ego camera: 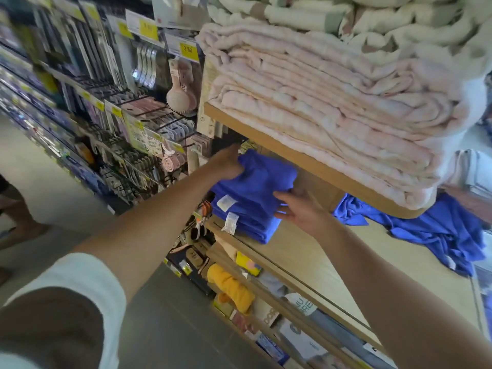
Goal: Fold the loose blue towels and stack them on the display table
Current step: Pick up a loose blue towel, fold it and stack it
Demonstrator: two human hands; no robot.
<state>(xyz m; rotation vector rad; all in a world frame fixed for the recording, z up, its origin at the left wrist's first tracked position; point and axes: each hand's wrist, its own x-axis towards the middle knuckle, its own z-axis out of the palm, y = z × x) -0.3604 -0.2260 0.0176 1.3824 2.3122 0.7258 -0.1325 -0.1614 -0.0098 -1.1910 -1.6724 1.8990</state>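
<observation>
We are touching the stack of folded blue towels (253, 193) at the centre of the frame, on the counter (327, 257). Our right grip (299, 209), fingers straight and spread, is pressing the stack's right side. Our left grip (226, 162) is lying against the top towel's left edge. It is blurred, so we cannot tell whether it is clasping. Loose blue towels (439, 230) are lying at right on the counter.
</observation>
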